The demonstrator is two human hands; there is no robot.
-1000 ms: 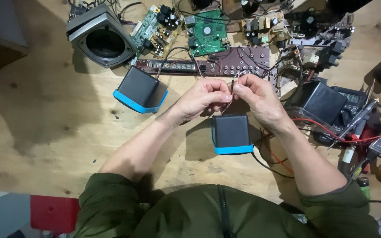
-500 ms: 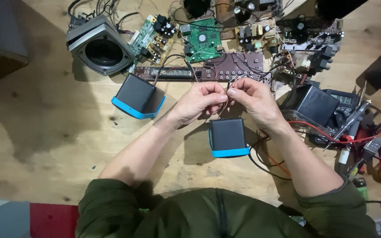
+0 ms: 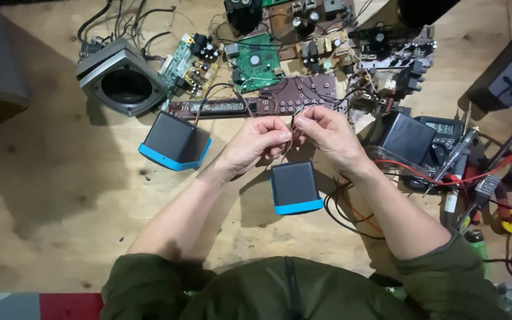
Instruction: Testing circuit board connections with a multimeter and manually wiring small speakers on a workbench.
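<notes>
My left hand (image 3: 256,145) and my right hand (image 3: 327,135) meet above a small black speaker with a blue base (image 3: 294,188). Both pinch thin red and dark wires (image 3: 291,127) between the fingertips. The wires run back toward a long dark circuit board (image 3: 256,106) behind the hands. A second black and blue speaker (image 3: 173,141) lies tilted to the left of my left hand, with a thin wire leading from it toward the hands.
On the wooden table stand a grey speaker housing (image 3: 122,80) at back left, green circuit boards (image 3: 256,59) and other boards at the back, a black box (image 3: 407,137) and a multimeter (image 3: 442,133) with red leads at right, and tools at the far right.
The view has shifted slightly, so things sit lower and further right. My hands stay together over the speaker, fingers working the wires with little visible change.
</notes>
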